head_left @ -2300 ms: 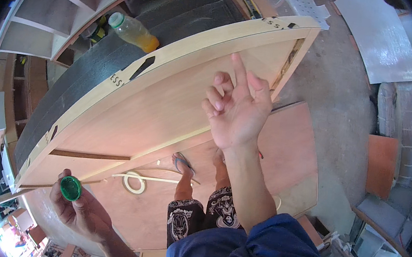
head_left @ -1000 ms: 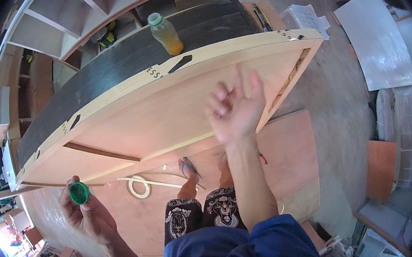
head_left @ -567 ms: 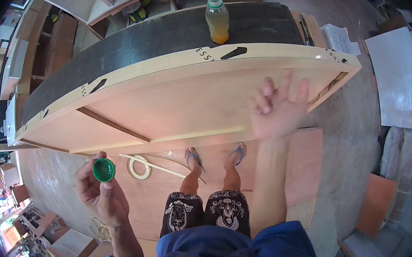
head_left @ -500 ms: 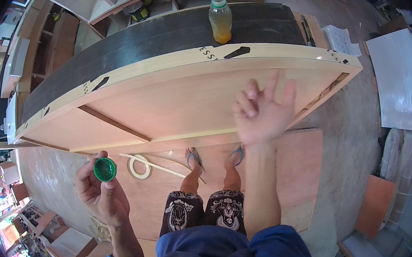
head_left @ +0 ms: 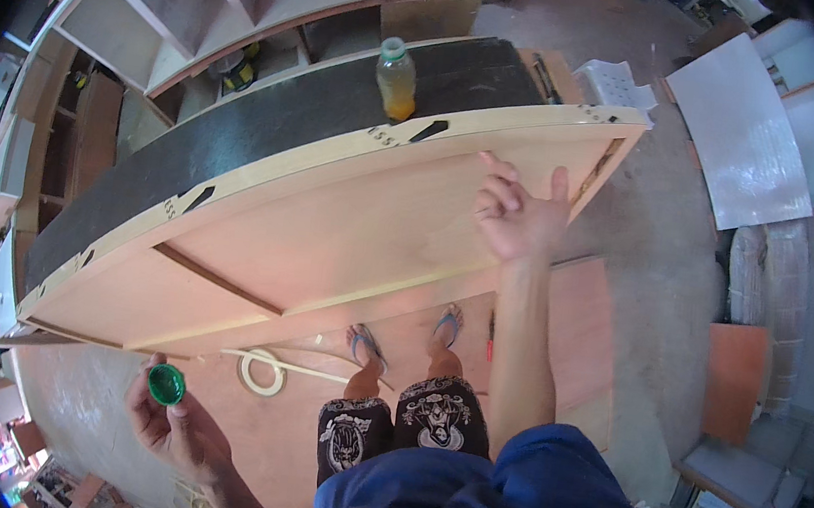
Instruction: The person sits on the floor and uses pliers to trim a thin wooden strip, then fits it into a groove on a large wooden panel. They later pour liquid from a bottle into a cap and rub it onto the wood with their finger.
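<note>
My left hand [head_left: 192, 440] is at the lower left, its thumb and fingers pinching a green bottle cap [head_left: 167, 385] with the hollow side turned up. Over the right half of the pale wooden panel [head_left: 351, 218], my right hand [head_left: 524, 222] hangs in the air. Its thumb sticks out, some fingers are loosely bent, and nothing shows in it. An uncapped clear plastic bottle [head_left: 397, 84] stands upright on the panel's black top [head_left: 274, 106], with yellow-orange liquid in its lower part. A pale edging strip [head_left: 282, 167] runs along the panel's near edge.
A coil of pale edging [head_left: 261, 374] lies on plywood by my feet, and a red-handled tool [head_left: 489, 347] is near my right foot. Open shelving [head_left: 155, 9] stands behind the panel. A white perforated tray [head_left: 615, 85] and a white sheet [head_left: 737, 130] are at the right.
My view has shifted, so the bottle and panel sit further left and lower. My right hand's fingers have bent more. The cap stays pinched in my left hand.
</note>
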Demonstrator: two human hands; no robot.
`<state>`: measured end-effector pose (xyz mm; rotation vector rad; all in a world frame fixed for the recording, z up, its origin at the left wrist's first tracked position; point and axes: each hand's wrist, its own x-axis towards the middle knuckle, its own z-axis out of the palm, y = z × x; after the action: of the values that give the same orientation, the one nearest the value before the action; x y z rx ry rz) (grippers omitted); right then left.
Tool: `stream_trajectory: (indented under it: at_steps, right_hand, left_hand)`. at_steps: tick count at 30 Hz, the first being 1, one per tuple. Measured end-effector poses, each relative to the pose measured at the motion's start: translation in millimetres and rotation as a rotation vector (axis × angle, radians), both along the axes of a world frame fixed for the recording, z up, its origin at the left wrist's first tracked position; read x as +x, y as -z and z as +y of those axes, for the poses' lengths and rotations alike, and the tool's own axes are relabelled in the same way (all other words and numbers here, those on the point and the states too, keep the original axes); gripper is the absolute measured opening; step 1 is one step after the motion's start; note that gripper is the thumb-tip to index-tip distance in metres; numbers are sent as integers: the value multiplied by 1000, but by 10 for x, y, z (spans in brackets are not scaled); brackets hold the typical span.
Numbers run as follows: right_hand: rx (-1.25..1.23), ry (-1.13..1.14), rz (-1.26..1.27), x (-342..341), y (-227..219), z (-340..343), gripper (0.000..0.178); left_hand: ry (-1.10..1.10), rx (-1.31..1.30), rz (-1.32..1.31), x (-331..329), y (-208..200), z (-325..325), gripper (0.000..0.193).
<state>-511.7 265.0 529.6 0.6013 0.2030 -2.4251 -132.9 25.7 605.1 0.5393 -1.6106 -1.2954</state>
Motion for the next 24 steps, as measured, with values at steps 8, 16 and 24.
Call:
stream_trajectory:
  at_steps: [8, 16, 24]
  right_hand:
    - [-86, 12, 26, -434, -5, 610, 114]
    - [248, 118, 69, -870, -223, 936, 80]
    - [512, -329, 248, -478, -328, 665, 58]
  left_hand:
    - [-41, 53, 18, -5, -231, 295, 48]
    - [-21, 7, 105, -423, -359, 825, 40]
    - [73, 200, 82, -1224, -63, 1341, 38]
